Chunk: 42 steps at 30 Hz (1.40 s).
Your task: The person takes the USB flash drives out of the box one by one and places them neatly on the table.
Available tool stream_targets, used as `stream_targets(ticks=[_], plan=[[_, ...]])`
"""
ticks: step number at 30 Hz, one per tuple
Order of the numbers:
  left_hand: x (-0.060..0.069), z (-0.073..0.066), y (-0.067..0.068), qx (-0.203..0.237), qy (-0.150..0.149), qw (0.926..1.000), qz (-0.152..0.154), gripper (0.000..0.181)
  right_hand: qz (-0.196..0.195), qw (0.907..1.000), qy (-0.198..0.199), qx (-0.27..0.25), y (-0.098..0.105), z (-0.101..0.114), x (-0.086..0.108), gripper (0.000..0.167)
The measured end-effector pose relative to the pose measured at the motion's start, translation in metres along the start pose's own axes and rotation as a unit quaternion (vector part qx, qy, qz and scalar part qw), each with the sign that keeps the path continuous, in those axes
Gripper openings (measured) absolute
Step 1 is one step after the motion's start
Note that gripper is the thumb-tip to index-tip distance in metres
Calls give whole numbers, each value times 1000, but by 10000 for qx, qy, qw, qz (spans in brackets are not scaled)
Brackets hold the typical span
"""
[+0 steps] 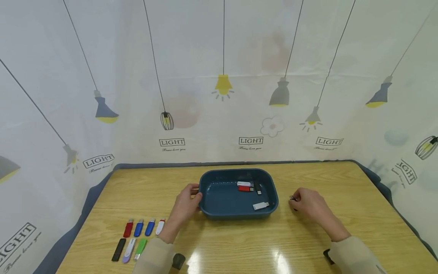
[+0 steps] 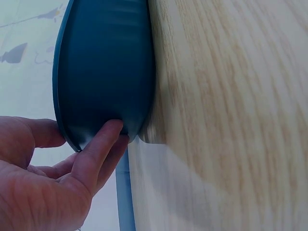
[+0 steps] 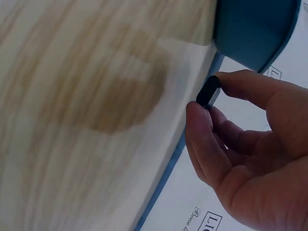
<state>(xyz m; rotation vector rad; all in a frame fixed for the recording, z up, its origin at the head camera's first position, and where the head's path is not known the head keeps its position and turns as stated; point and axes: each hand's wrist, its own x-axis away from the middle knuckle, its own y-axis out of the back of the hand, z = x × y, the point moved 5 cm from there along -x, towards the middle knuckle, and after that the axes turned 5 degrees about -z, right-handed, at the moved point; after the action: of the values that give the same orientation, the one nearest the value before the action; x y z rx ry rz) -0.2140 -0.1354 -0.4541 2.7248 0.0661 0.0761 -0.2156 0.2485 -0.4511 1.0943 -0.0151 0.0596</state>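
A dark blue plastic tray (image 1: 219, 213) stands mid-table with several USB flash drives inside: a white one (image 1: 244, 183), a red one (image 1: 244, 188), a black one (image 1: 257, 186) and, apart from them, another white one (image 1: 261, 206). At the tray's left end, my left hand (image 1: 186, 203) grips the rim and wall between thumb and fingers; the left wrist view shows the fingers (image 2: 98, 149) against the outer wall. To the tray's right, my right hand (image 1: 308, 203) pinches a black USB flash drive (image 3: 208, 91) between thumb and fingertips, just above the table.
At the table's front left, two rows of USB flash drives include a dark red one (image 1: 128, 229), blue ones, a black one (image 1: 118, 249) and a green one (image 1: 140, 246). My left forearm partly covers that area. A printed curtain (image 1: 205, 114) surrounds the wooden table (image 1: 239, 243).
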Motion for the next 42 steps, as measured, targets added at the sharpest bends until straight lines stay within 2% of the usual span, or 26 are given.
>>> stream_targets(ticks=[6,12,23,29,32,33,38,42], plan=[[0,-1,-1,59,-12,10000,21,39,82,9999,-55,67,-6,-9,-2,18],[1,-2,0,47,-34,10000,23,39,65,9999,49,147,-8,-12,-1,40],[1,0,1,41,-49,10000,21,39,51,9997,-1,237,-7,-10,1,47],[1,0,2,75,-111,9999,31,38,-25,9991,-37,427,1,-9,-2,34],[1,0,2,40,-90,9999,31,39,-151,9989,81,429,11,0,-2,46],[1,0,1,22,-84,10000,31,39,-231,9987,162,413,15,5,-1,46],[1,0,1,-50,-77,10000,-12,38,-764,9937,772,281,28,40,3,33],[0,0,1,-90,-43,9999,-47,38,-1061,9858,1291,182,23,68,3,22]])
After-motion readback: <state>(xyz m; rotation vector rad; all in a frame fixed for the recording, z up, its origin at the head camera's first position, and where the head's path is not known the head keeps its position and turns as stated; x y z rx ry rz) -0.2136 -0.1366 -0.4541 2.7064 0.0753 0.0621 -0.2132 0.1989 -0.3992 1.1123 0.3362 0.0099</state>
